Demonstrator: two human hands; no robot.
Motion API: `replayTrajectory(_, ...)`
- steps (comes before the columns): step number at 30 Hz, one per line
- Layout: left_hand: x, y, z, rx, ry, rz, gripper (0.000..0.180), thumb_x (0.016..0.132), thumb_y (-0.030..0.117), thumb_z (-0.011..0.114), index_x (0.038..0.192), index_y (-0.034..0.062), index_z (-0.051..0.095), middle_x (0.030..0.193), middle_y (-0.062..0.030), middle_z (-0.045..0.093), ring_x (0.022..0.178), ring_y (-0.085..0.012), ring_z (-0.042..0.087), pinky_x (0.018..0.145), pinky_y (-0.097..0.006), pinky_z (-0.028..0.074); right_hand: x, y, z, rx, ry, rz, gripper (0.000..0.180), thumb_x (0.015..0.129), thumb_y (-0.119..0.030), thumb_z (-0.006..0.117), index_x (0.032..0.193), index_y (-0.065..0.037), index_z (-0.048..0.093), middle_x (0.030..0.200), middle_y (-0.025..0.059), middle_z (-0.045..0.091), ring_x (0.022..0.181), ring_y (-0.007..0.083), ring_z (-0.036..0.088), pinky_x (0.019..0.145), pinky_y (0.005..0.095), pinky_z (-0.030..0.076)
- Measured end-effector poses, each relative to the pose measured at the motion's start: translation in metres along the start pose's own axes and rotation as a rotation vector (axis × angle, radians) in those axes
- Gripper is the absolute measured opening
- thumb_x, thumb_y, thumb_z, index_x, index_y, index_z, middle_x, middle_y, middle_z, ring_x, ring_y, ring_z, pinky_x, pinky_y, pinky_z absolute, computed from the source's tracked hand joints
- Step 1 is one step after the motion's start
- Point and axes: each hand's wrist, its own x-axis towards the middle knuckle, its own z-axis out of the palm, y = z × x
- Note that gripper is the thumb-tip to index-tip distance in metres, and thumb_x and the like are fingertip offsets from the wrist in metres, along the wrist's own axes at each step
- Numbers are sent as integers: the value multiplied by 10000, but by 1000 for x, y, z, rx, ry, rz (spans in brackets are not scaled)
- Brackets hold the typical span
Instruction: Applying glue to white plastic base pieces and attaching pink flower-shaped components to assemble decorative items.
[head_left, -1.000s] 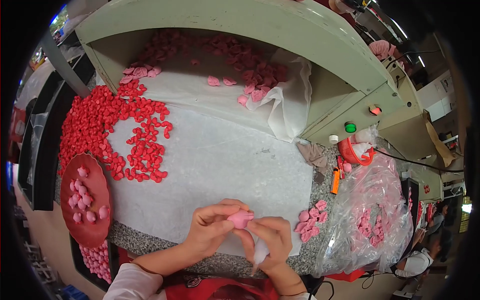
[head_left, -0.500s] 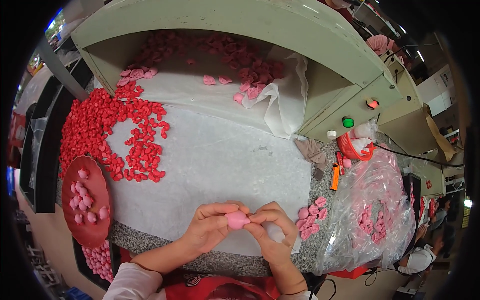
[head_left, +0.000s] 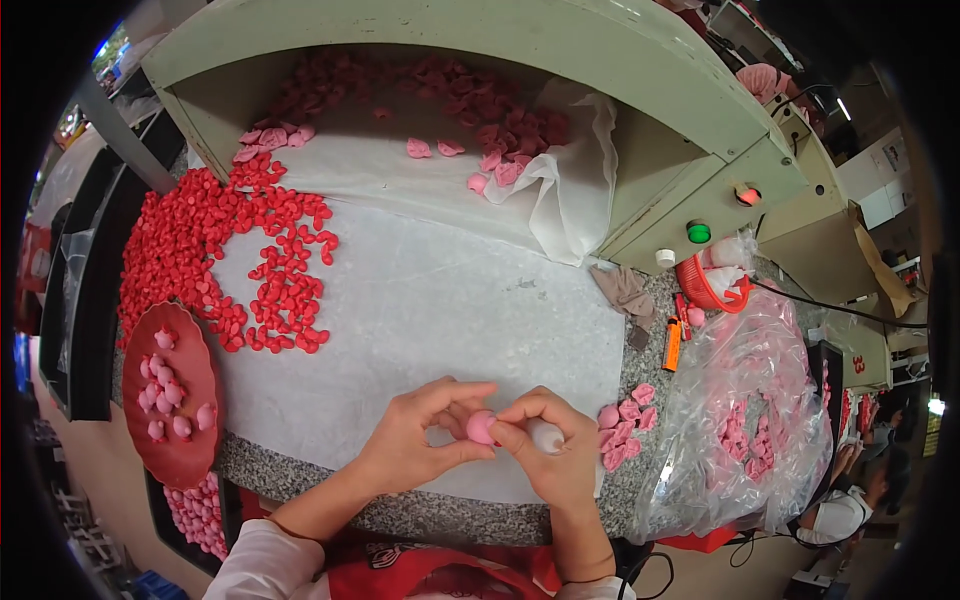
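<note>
A green-grey cabinet (head_left: 540, 40) stands at twelve o'clock, over the speckled counter (head_left: 270, 466); a red scalloped plate (head_left: 180, 455) sits toward eight. At six, the left hand's (head_left: 405, 440) thumb and forefinger part widely; I cannot tell whether its curled fingers grip. The right hand's (head_left: 560, 465) fingers pinch the pink ball (head_left: 481, 426) between both hands.
</note>
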Motion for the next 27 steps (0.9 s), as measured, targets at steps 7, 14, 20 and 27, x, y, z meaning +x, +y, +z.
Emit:
replayTrajectory(7,3,-10,-2,-842,-70,-156,360,817,115,588,1137,-11,482,983,-109,585,874,-216,602,779,-329,496,-4,-2,12,-168,74,-228,370,556,-42,786,851,-38,563,827,49,501,683,126,505,574,232,424)
replayTrajectory(14,1,-18,0,-1025,-159,-181,369,822,151,587,1134,-2,466,978,-135,584,910,-255,598,796,-360,489,-3,3,21,-511,233,-514,360,521,-85,804,806,-67,585,789,68,517,601,161,549,442,249,433)
replayTrajectory(20,5,-14,-3,-947,-205,-186,371,790,137,629,1098,-15,488,960,-135,588,892,-251,600,800,-362,487,-8,6,19,-449,222,-537,339,533,-19,781,808,-33,584,776,72,515,595,149,509,479,230,407)
replayTrajectory(27,2,-25,-6,-866,-170,-141,376,755,164,672,1038,-27,514,952,-129,591,882,-238,603,796,-350,490,-6,6,20,-411,168,-528,294,547,7,759,783,-24,586,774,81,529,578,136,501,469,225,403)
